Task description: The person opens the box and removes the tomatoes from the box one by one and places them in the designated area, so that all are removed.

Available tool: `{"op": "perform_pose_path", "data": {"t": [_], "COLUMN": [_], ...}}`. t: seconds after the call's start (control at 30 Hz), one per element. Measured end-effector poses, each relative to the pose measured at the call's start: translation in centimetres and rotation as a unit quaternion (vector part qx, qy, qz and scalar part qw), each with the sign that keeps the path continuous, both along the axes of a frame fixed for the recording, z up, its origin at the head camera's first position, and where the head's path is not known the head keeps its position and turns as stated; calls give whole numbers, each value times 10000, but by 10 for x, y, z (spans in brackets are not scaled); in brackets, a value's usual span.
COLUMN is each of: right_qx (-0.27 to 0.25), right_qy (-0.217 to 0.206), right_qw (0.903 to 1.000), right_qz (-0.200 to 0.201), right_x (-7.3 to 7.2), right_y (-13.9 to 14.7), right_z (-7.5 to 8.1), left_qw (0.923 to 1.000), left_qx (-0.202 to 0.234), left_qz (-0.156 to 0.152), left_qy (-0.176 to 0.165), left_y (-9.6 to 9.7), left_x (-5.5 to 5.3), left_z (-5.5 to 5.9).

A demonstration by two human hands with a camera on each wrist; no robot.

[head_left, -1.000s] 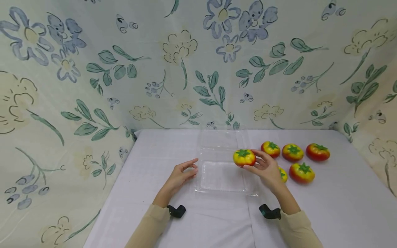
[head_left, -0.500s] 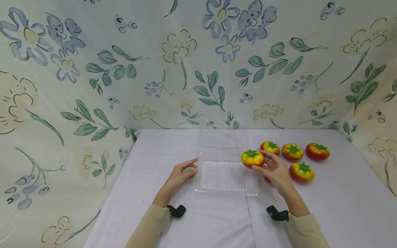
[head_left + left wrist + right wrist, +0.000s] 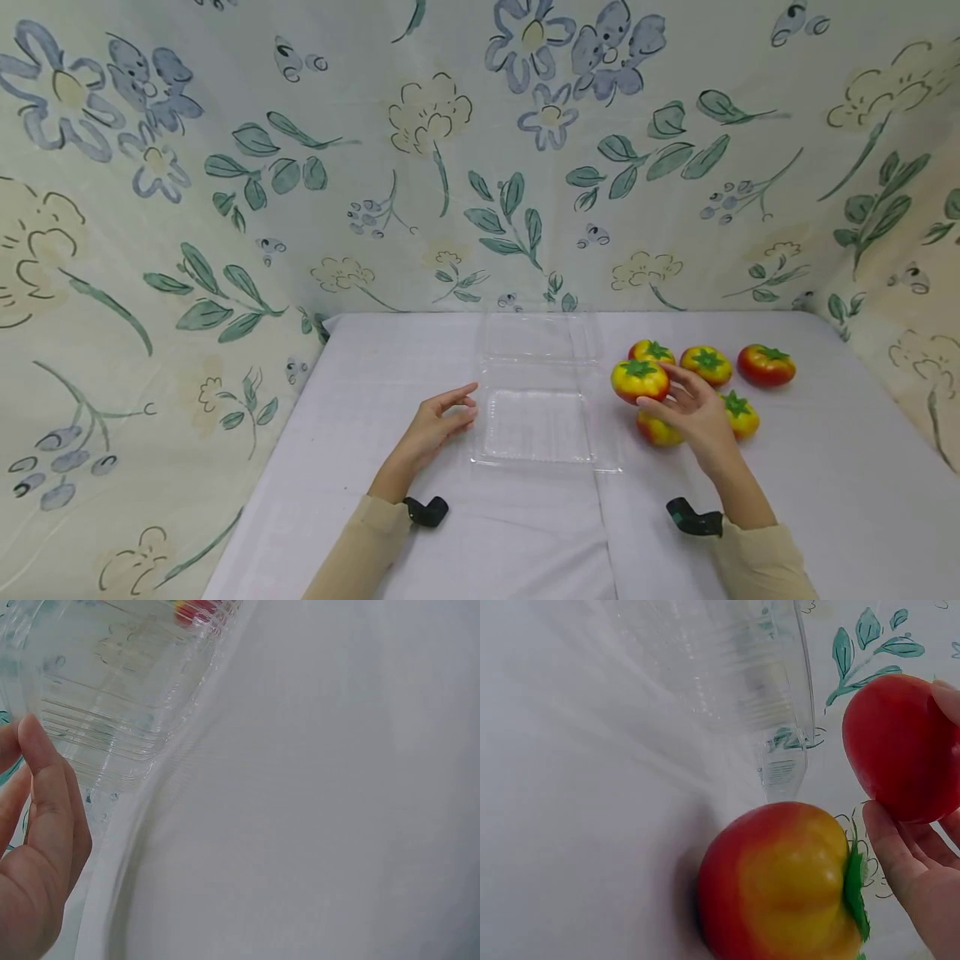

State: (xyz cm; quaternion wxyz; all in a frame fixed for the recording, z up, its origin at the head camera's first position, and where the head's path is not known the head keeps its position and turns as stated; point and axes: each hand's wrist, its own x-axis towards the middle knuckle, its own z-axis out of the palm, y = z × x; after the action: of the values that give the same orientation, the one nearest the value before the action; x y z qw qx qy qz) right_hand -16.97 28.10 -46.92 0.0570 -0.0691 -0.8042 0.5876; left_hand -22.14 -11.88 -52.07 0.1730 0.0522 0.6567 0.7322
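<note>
My right hand (image 3: 693, 412) holds a red and yellow toy tomato (image 3: 640, 381) with a green leafy top, thumb and fingers around its side. In the right wrist view, the smooth red underside of this held tomato (image 3: 904, 750) faces the camera, raised above another tomato (image 3: 784, 881). A clear plastic clamshell box (image 3: 536, 425) lies with its lid folded back, left of the right hand. By the box's left edge is my left hand (image 3: 438, 421), fingers loosely bent and spread. In the left wrist view, its fingertips come close to the box wall (image 3: 112, 712); contact is unclear.
Behind and beside the right hand, several more toy tomatoes (image 3: 767, 367) rest on the white-clothed table (image 3: 360, 367). One tomato (image 3: 658, 429) sits right under the held one, partly covered. A floral curtain (image 3: 420, 167) hangs along the back edge.
The right hand has moved right with the held tomato, from above the box's right side to over the tomatoes on the table. My left hand has stayed in place.
</note>
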Motion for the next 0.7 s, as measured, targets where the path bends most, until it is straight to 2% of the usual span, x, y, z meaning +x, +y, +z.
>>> {"op": "perform_pose_path", "data": {"t": [0.3,0.7], "right_qx": [-201,-28], "right_qy": [204,462], "right_qw": [9996,9986], "right_qz": [-59,-267], "right_x": [3,8], "right_y": [21,55], "right_z": [-1,-5], "left_qw": [10000,10000], "left_qx": [-3,14], "left_qz": [-11,-30], "left_qy": [-20,-8], "left_y": [0,0], "left_x": [0,-1], "left_z": [0,-1]}}
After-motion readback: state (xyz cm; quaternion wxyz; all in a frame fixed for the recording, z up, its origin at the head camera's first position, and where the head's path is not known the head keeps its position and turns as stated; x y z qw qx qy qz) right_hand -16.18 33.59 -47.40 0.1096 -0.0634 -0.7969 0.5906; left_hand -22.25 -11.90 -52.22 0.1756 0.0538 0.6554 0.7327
